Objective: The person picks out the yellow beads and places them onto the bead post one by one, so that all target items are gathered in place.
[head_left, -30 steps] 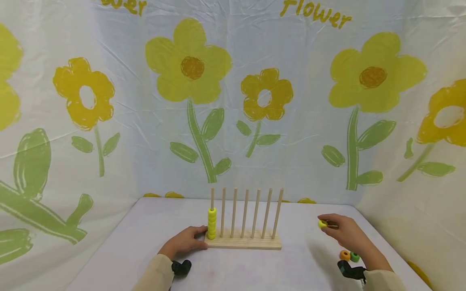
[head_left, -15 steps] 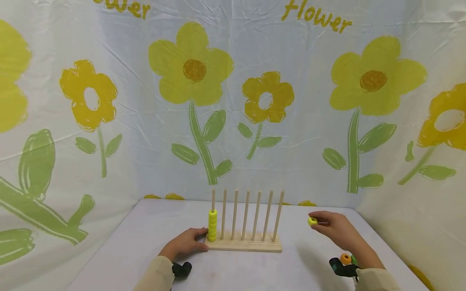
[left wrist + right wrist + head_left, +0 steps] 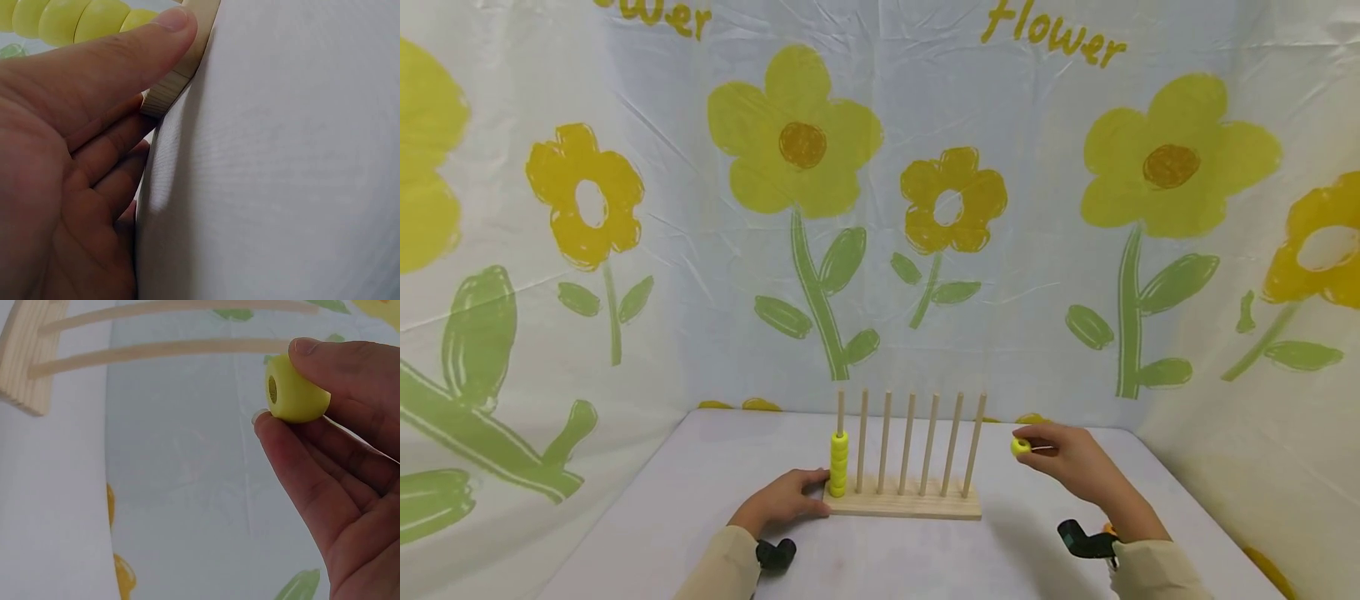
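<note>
A wooden peg rack [image 3: 902,504] with several upright pegs stands on the table. Yellow beads [image 3: 838,467] are stacked on its leftmost peg; the other pegs are bare. My left hand [image 3: 784,498] holds the left end of the base, thumb [image 3: 169,37] on its front side and fingers behind. To the right of the rack, raised above the table, my right hand [image 3: 1071,463] pinches a yellow bead [image 3: 1019,446] between thumb and fingertip. The right wrist view shows the hole of this bead [image 3: 294,390] facing the pegs.
An orange bead [image 3: 1108,528] lies on the table, mostly covered by the right wrist and its black camera mount [image 3: 1084,540]. Behind the white table [image 3: 887,558] hangs a cloth [image 3: 1030,350] printed with flowers.
My right hand has moved left toward the rack and slightly up with the yellow bead. Its wrist now covers the green bead and most of the orange one. The left hand keeps its hold.
</note>
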### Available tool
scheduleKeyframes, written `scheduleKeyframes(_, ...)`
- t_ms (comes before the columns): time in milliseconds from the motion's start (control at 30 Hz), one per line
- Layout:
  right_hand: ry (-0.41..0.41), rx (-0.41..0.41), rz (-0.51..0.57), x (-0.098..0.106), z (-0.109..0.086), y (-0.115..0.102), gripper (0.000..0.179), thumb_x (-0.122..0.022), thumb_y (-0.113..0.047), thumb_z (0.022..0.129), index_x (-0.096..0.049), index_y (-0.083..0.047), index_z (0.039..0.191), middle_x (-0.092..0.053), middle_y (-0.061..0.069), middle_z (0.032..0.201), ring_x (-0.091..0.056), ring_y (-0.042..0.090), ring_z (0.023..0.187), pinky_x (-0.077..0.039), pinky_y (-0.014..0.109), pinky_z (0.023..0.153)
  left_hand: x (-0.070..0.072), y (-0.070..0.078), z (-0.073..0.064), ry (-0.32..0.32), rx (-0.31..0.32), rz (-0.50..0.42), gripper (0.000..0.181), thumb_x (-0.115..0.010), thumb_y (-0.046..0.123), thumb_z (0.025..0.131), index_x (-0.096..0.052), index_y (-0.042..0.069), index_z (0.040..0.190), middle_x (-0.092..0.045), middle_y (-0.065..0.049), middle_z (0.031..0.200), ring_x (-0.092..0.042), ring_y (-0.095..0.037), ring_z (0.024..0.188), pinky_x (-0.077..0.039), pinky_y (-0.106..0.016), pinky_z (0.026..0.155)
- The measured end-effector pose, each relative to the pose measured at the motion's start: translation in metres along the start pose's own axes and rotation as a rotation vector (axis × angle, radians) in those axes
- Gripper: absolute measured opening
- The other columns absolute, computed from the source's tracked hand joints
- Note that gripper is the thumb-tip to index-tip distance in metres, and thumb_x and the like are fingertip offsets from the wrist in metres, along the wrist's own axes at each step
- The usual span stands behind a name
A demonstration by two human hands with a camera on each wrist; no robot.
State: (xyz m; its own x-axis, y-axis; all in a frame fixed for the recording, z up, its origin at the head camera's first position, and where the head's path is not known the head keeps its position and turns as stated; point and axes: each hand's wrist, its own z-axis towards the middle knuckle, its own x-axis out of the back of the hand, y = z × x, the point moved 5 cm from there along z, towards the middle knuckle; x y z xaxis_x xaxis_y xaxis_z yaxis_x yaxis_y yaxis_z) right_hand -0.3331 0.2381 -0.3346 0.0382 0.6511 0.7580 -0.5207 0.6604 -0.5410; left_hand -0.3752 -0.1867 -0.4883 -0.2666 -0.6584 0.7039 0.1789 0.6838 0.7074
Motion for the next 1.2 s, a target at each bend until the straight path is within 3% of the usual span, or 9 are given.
scheduleKeyframes(267, -0.008, 0.069, 0.018, -0.006, 0.01, -0.019, 0.032, -0.072, -0.026, 0.088, -0.069, -0.011, 0.116, -0.067, 0.005, 0.113, -0.069, 0.022, 0.1, -0.058, 0.021, 0.08, 0.001, -0.001, -0.001, 0.007, 0.011, 0.01, 0.076, -0.08, 0.043, 0.076, -0.053, 0.014, 0.14, -0.048, -0.012, 0.147, -0.037, -0.042, 0.139, -0.027, -0.064, 0.111)
scheduleKeyframes(533, -0.028, 0.107, 0.057, -0.012, 0.02, -0.038, 0.032, -0.072, -0.025, 0.088, -0.068, -0.01, 0.116, -0.067, 0.006, 0.114, -0.068, 0.023, 0.102, -0.058, 0.026, 0.083, 0.002, 0.004, -0.001, 0.005, 0.011, 0.008, 0.075, -0.08, 0.042, 0.076, -0.053, 0.015, 0.14, -0.048, -0.012, 0.148, -0.036, -0.041, 0.14, -0.026, -0.064, 0.112)
scheduleKeyframes(833, -0.052, 0.124, 0.081, -0.02, 0.032, -0.056, 0.034, -0.071, -0.025, 0.088, -0.067, -0.01, 0.119, -0.067, 0.005, 0.114, -0.068, 0.025, 0.103, -0.058, 0.024, 0.082, 0.001, 0.004, 0.0, 0.013, -0.026, 0.03, 0.073, -0.079, 0.041, 0.077, -0.053, 0.015, 0.14, -0.048, -0.013, 0.147, -0.037, -0.042, 0.139, -0.027, -0.064, 0.112)
scheduleKeyframes(1200, -0.072, 0.139, 0.111, -0.025, 0.049, -0.078, 0.033, -0.071, -0.02, 0.088, -0.067, -0.012, 0.12, -0.066, 0.007, 0.119, -0.068, 0.023, 0.106, -0.058, 0.026, 0.084, 0.001, 0.004, -0.003, 0.013, -0.01, 0.023, 0.073, -0.08, 0.039, 0.077, -0.053, 0.014, 0.14, -0.049, -0.014, 0.147, -0.038, -0.042, 0.138, -0.027, -0.064, 0.112)
